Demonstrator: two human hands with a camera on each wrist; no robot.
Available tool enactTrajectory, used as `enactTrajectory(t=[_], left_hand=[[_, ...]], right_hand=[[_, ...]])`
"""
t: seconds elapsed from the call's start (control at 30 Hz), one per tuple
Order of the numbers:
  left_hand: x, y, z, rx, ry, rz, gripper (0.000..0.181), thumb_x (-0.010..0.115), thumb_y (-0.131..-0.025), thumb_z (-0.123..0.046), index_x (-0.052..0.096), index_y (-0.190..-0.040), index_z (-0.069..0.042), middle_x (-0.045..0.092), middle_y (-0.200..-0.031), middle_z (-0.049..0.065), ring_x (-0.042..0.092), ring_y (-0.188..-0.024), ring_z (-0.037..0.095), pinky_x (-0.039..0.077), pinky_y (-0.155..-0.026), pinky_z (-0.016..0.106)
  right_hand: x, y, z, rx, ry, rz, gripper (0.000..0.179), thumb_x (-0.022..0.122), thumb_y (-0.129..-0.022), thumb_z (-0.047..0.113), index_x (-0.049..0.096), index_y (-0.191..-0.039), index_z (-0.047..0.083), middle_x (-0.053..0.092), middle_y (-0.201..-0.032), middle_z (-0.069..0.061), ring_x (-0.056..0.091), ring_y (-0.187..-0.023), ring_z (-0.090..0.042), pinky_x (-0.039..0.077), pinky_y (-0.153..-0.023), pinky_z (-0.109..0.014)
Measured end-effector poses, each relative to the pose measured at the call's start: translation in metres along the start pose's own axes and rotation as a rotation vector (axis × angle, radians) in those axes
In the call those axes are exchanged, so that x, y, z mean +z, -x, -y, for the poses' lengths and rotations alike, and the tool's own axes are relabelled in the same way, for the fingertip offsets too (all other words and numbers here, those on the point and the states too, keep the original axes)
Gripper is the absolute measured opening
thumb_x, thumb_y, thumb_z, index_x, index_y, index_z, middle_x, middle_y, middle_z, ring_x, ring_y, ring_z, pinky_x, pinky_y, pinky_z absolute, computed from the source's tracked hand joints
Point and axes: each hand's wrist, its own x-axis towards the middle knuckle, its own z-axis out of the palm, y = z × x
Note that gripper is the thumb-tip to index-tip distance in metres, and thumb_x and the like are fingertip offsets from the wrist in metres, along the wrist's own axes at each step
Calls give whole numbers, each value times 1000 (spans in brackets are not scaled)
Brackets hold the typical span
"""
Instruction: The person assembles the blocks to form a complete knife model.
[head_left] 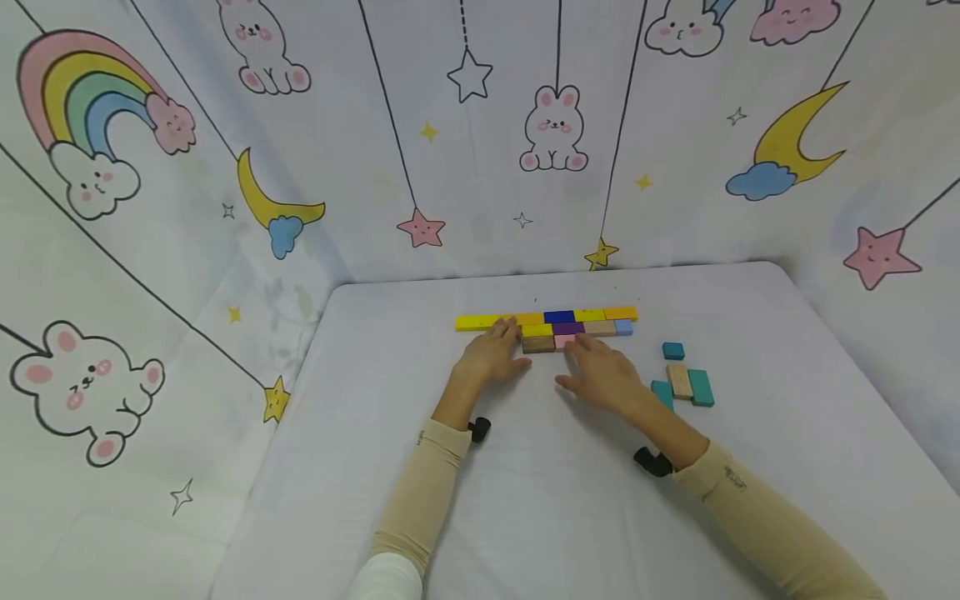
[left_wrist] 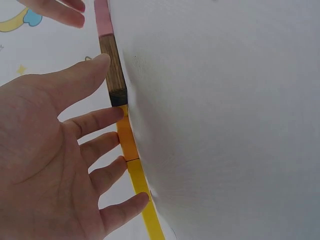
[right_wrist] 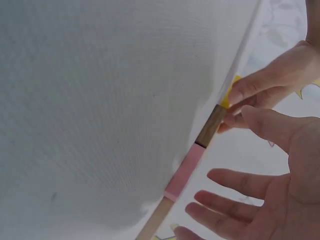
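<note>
Flat coloured blocks lie edge to edge in three rows on the white cloth. The back row runs from a long yellow block [head_left: 472, 323] past a dark blue block [head_left: 558, 317] to an orange block [head_left: 621, 313]. A purple block [head_left: 567, 328] is in the middle row; the front one has a brown block [head_left: 537, 344] and a pink block [head_left: 561, 342]. My left hand [head_left: 487, 354] has its fingers spread along the left side, fingertips at the yellow and orange blocks in the left wrist view. With fingers extended, my right hand [head_left: 603, 373] hovers at the pink block.
Right of the rows, a small teal block [head_left: 672, 351], a tan block [head_left: 680, 382] and a longer teal block [head_left: 701, 387] lie apart. Another teal block [head_left: 662, 393] is partly hidden by the right forearm. A patterned curtain [head_left: 480, 183] hangs behind the table.
</note>
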Motion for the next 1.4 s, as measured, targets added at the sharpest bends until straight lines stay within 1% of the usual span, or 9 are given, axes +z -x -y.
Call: enactTrajectory(t=[0.1,0.37,0.57,0.8,0.93,1.13,1.4], left_hand=[[0,0,0,-2,4,7,60,58,-104,-52,46,-152,-17,14,-175,2,14,-161,23,20,-129,41],[-1,4,0,27,10,-34,57,60,-104,-50,49,-147,-15,20,-174,4,19,-160,26,24,-128,43],[-1,3,0,28,4,-28,61,59,-104,-52,46,-151,-15,19,-174,4,17,-160,25,24,-128,43],[-2,2,-1,34,24,-33,58,60,-104,-50,49,-148,-14,20,-174,5,18,-160,27,24,-128,44],[0,2,-1,33,26,-25,59,61,-104,-50,48,-149,-14,20,-174,4,18,-160,27,24,-128,45],[5,-2,1,30,15,-5,63,58,-105,-51,44,-153,-14,16,-175,3,14,-161,26,20,-129,43],[1,2,1,48,13,-31,63,59,-104,-50,45,-152,-12,20,-174,7,18,-160,27,22,-128,43]], right_hand=[[-3,4,-3,15,-18,-21,70,75,-96,43,53,-151,6,42,-160,-26,40,-146,-46,38,-114,-67],[-10,20,-19,16,-53,-59,67,74,-97,43,56,-148,4,41,-161,-25,41,-145,-47,41,-111,-69],[-17,36,-37,20,-60,-76,66,71,-99,43,57,-146,1,44,-158,-28,42,-144,-48,43,-109,-69],[-28,52,-51,45,-54,-95,65,70,-99,43,58,-145,-1,45,-155,-30,46,-139,-51,46,-101,-73],[-30,59,-57,49,-68,-100,64,69,-100,42,58,-143,-4,46,-153,-31,47,-138,-52,45,-103,-72],[-31,69,-67,66,-54,-111,64,70,-99,44,60,-141,-4,48,-151,-30,50,-135,-52,48,-101,-70],[-32,82,-79,55,-68,-116,63,71,-98,43,62,-139,-4,49,-150,-33,50,-135,-53,50,-99,-68]])
